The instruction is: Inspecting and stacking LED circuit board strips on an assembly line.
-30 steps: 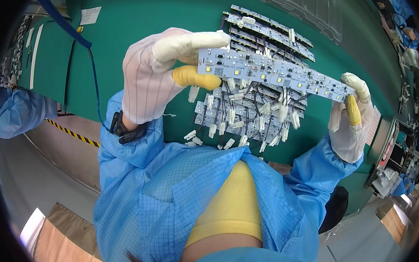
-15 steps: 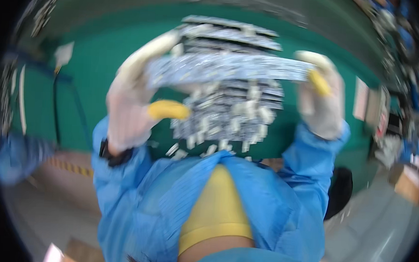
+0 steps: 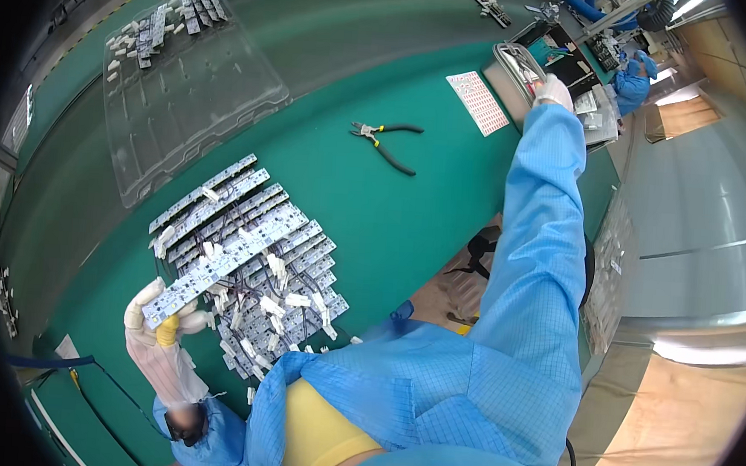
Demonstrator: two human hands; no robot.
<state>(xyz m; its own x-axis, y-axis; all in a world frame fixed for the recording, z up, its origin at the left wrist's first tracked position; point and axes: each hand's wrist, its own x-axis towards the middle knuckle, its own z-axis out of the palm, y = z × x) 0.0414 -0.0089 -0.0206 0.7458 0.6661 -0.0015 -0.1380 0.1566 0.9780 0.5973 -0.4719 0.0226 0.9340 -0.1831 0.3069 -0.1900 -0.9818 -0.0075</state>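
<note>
L hand (image 3: 154, 346): fingers (image 3: 167, 330) still gripping LED PCB (image 3: 228, 260) end
R hand (image 3: 554, 92): off PCB now, at plastic box (image 3: 503, 83); fingers' grip can't tell
Pliers (image 3: 368, 133): now in view on desk (image 3: 426, 202)

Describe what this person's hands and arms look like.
The left hand wears a white striped fabric glove, yellow thumb cover and black wristband; the right hand, a white glove. Both sleeves are loose blue fabric; the right shows fine dark grid lines.
</note>
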